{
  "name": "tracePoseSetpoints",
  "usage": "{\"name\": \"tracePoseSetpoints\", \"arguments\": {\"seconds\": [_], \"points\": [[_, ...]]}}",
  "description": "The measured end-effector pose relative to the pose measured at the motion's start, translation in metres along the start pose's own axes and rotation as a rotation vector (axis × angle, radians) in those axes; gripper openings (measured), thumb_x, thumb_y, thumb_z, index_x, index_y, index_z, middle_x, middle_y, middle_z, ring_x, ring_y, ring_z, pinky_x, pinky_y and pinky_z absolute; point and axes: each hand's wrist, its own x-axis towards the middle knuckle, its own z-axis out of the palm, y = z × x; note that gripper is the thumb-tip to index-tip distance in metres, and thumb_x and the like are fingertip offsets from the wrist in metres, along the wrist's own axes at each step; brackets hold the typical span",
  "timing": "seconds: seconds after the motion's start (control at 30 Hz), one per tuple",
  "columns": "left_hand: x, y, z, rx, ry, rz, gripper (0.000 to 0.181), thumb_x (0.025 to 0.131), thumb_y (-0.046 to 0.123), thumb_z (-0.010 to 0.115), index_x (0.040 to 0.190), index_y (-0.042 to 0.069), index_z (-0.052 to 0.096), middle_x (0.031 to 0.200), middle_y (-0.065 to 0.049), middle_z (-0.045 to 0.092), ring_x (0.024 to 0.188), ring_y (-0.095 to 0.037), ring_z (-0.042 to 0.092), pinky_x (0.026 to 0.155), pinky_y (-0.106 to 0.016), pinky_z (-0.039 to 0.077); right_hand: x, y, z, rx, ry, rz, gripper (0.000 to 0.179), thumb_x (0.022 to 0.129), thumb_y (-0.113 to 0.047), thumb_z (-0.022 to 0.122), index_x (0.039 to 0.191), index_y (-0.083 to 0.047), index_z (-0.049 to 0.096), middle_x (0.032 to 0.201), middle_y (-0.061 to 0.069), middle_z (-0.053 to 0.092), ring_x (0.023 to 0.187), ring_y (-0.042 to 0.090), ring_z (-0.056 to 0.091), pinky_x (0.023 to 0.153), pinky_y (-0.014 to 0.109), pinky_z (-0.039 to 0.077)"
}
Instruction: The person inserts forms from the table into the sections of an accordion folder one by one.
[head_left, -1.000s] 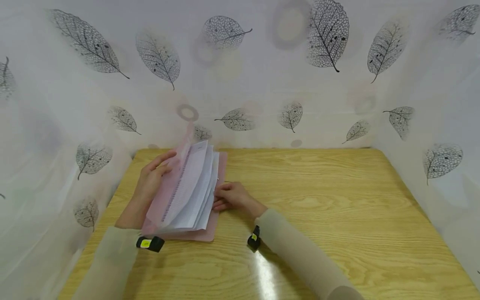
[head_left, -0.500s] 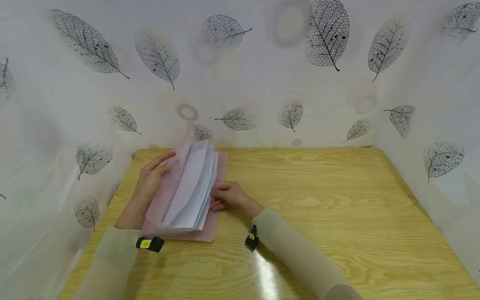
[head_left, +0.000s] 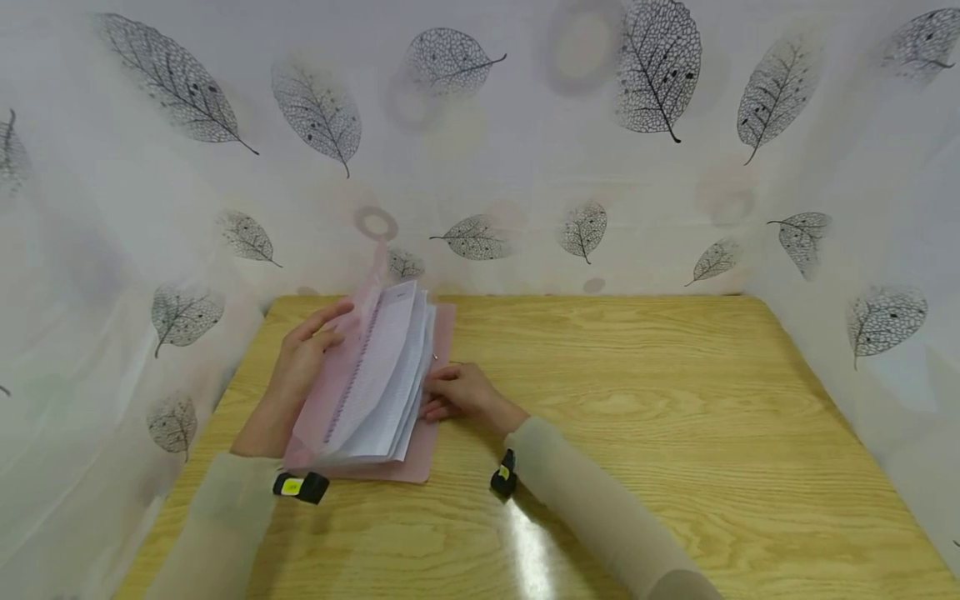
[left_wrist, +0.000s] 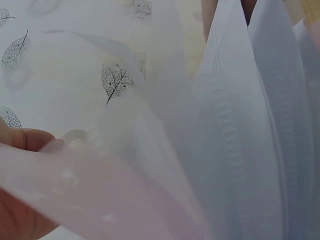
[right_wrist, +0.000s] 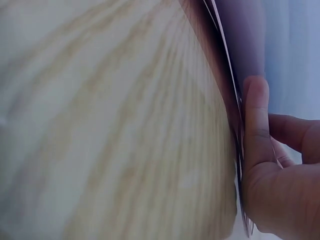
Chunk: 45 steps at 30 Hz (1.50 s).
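A spiral-bound notebook (head_left: 378,375) with a translucent pink cover lies on the left part of the table, partly opened. Its front cover (head_left: 341,367) is raised at a slant, and the white ruled pages (head_left: 397,392) stand fanned. My left hand (head_left: 300,354) grips the front cover at its left side, the thumb on the near face; in the left wrist view, fingers (left_wrist: 35,140) show past the cover's edge. At the right edge of the pages, my right hand (head_left: 465,392) pinches some of them above the pink back cover (head_left: 423,458). Some of its fingertips are hidden among the sheets.
The wood-grain table (head_left: 637,417) extends to the right and toward the front. A pale curtain (head_left: 525,150) printed with leaves hangs behind and at both sides. Black wrist cameras (head_left: 302,487) are strapped to the sleeves.
The right hand has shifted slightly left, further in at the page edges, mostly during the first half second. The left hand and raised cover stay nearly still.
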Motion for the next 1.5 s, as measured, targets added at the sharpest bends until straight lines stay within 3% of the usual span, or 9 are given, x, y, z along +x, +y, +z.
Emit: {"name": "tracePoseSetpoints", "arguments": {"seconds": [0.4, 0.6, 0.8, 0.9, 0.97, 1.03, 1.23, 1.4, 1.5], "points": [[0.004, -0.004, 0.022, 0.024, -0.014, 0.018, 0.048, 0.105, 0.013, 0.049, 0.153, 0.013, 0.056, 0.168, -0.002, 0.041, 0.146, -0.022, 0.037, 0.111, -0.031, 0.03, -0.013, -0.017, -0.025, -0.018, 0.069, -0.054, 0.028, 0.105, -0.004, 0.057, 0.12, 0.018, 0.065, 0.081, 0.012, 0.074, 0.068, 0.02, 0.074, 0.069, 0.038, 0.064], [0.004, -0.011, 0.043, 0.145, 0.004, 0.115, 0.046, 0.103, 0.008, 0.048, 0.147, 0.01, 0.061, 0.148, -0.017, 0.062, 0.131, -0.029, 0.058, 0.093, -0.028, 0.043, -0.021, -0.032, -0.043, -0.094, 0.149, -0.104, 0.033, 0.105, -0.007, 0.057, 0.126, 0.017, 0.065, 0.094, 0.017, 0.076, 0.071, 0.016, 0.075, 0.073, 0.035, 0.064], [0.006, -0.021, 0.06, 0.335, -0.046, 0.171, 0.051, 0.097, 0.009, 0.046, 0.146, 0.012, 0.061, 0.142, -0.027, 0.064, 0.141, -0.039, 0.056, 0.099, -0.049, 0.053, -0.03, -0.046, -0.065, -0.183, 0.2, -0.154, 0.036, 0.106, -0.01, 0.057, 0.13, 0.016, 0.063, 0.118, 0.034, 0.072, 0.079, 0.019, 0.078, 0.075, 0.035, 0.064], [0.007, -0.024, 0.068, 0.427, -0.082, 0.204, 0.051, 0.096, 0.009, 0.047, 0.145, 0.01, 0.062, 0.106, -0.024, 0.073, 0.099, -0.034, 0.07, 0.077, -0.042, 0.054, -0.037, -0.054, -0.075, -0.234, 0.239, -0.168, 0.037, 0.107, -0.012, 0.056, 0.131, 0.015, 0.063, 0.12, 0.033, 0.071, 0.089, 0.029, 0.079, 0.078, 0.037, 0.064], [0.008, -0.025, 0.074, 0.49, -0.093, 0.229, 0.053, 0.094, 0.009, 0.048, 0.144, 0.009, 0.063, 0.085, -0.016, 0.064, 0.071, -0.023, 0.057, 0.065, -0.035, 0.045, -0.041, -0.06, -0.08, -0.281, 0.269, -0.177, 0.037, 0.107, -0.013, 0.056, 0.131, 0.014, 0.064, 0.123, 0.032, 0.071, 0.099, 0.037, 0.078, 0.081, 0.039, 0.064], [0.009, -0.027, 0.079, 0.56, -0.102, 0.262, 0.053, 0.092, 0.01, 0.051, 0.143, 0.008, 0.064, 0.072, -0.007, 0.05, 0.061, -0.016, 0.039, 0.061, -0.033, 0.039, -0.044, -0.064, -0.086, -0.343, 0.301, -0.194, 0.037, 0.107, -0.016, 0.057, 0.132, 0.011, 0.065, 0.125, 0.031, 0.071, 0.108, 0.041, 0.075, 0.085, 0.04, 0.063], [0.005, -0.028, 0.086, 0.663, -0.235, 0.241, 0.061, 0.097, 0.02, 0.056, 0.156, 0.009, 0.05, 0.06, -0.001, 0.043, 0.053, -0.013, 0.039, 0.054, -0.033, 0.04, -0.057, -0.073, -0.108, -0.731, 0.352, -0.265, 0.044, 0.11, -0.029, 0.054, 0.142, -0.001, 0.064, 0.139, 0.022, 0.067, 0.127, 0.04, 0.064, 0.103, 0.05, 0.055], [0.0, -0.022, 0.079, 0.731, -0.274, 0.384, 0.059, 0.102, 0.019, 0.055, 0.157, 0.001, 0.045, 0.11, -0.027, 0.072, 0.098, -0.039, 0.071, 0.09, -0.055, 0.057, -0.07, -0.081, -0.127, -1.023, 0.341, -0.33, 0.055, 0.112, -0.039, 0.047, 0.152, -0.002, 0.053, 0.144, 0.027, 0.062, 0.128, 0.045, 0.061, 0.112, 0.059, 0.045], [-0.002, -0.012, 0.071, 0.779, -0.286, 0.484, 0.055, 0.106, 0.019, 0.052, 0.157, -0.001, 0.043, 0.15, -0.039, 0.05, 0.137, -0.057, 0.051, 0.11, -0.073, 0.039, -0.076, -0.084, -0.139, -1.126, 0.364, -0.324, 0.064, 0.113, -0.044, 0.042, 0.157, 0.001, 0.045, 0.156, 0.032, 0.049, 0.142, 0.049, 0.049, 0.119, 0.064, 0.035]]}}
